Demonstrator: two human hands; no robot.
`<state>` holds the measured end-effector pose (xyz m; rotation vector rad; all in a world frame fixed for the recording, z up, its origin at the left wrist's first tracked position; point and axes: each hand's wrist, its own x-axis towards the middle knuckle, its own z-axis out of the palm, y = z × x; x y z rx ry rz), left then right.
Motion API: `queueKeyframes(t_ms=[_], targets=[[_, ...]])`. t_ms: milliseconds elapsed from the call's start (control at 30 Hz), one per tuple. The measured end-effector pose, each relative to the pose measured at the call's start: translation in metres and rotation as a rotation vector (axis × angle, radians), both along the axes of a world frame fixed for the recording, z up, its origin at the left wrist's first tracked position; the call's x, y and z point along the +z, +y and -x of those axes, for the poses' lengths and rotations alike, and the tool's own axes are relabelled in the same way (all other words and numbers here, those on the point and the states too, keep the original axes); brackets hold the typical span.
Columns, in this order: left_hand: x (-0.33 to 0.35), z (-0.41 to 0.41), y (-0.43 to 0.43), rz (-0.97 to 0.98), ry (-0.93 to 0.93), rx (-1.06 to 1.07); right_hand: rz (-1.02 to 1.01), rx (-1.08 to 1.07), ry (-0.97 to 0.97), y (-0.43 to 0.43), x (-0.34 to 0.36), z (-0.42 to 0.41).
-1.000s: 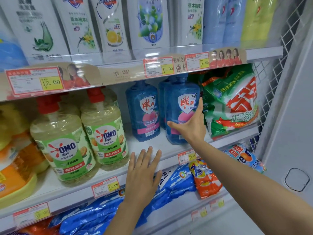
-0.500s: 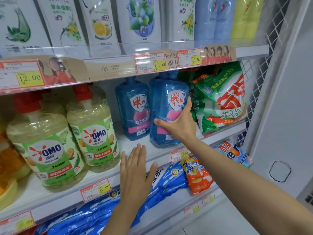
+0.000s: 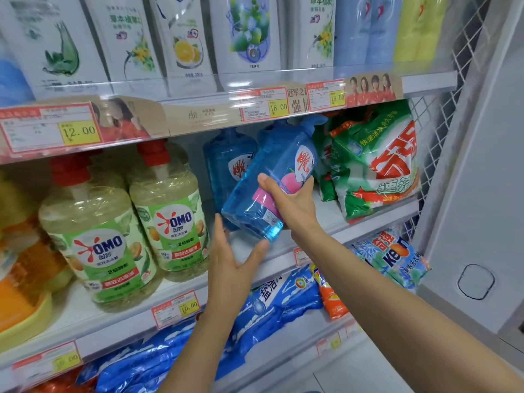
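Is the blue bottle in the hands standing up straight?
No, the blue bottle leans over, gripped by the right hand, with the left hand under its base.

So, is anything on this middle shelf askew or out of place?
Only the front blue bottle: it is tilted, cap leaning right toward the green bag, base off the shelf. The right hand grips it and the left hand is open just under its base. The blue bottle behind it stands upright.

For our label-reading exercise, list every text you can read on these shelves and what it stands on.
"OMO": pale bottle
"12.00": top-left price tag
"18.00": top-middle price tag
"10.00": lower price tag
Small print on the blue bottle: too blurred to read.
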<state>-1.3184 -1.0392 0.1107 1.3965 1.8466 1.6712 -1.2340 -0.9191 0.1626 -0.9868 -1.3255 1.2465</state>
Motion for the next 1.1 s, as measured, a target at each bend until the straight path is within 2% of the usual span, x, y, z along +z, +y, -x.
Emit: queueKeyframes(t_ms=[200,333,500,600,700,867,967,1033,1100], targets=[[0.005,-0.017,-0.012,-0.085,-0.146,-0.013,0.022,0.041,0.072,-0.03,-0.014,-0.018],[-0.001,-0.031,-0.029,-0.13,-0.214,0.016,0.069,0.091,-0.027,-0.058,-0.028,-0.04],[-0.005,-0.048,-0.061,-0.209,-0.511,0.044,-0.031,0.244,-0.09,-0.089,-0.03,-0.082],[-0.006,-0.055,-0.085,-0.227,-0.603,0.048,-0.047,0.11,-0.166,-0.1,-0.024,-0.104],[-0.011,-0.058,-0.11,-0.219,-0.503,-0.012,0.033,0.118,-0.131,-0.112,-0.015,-0.114],[-0.01,-0.066,-0.139,-0.026,-0.009,0.044,0.22,0.196,-0.139,-0.14,-0.027,-0.112],[0.0,-0.072,-0.149,0.077,0.233,0.103,0.35,0.268,0.034,-0.149,-0.047,-0.119],[0.007,-0.074,-0.152,0.095,0.197,0.056,0.4,0.28,0.182,-0.151,-0.057,-0.12],[0.011,-0.071,-0.152,0.053,0.02,-0.063,0.391,0.266,0.255,-0.152,-0.061,-0.119]])
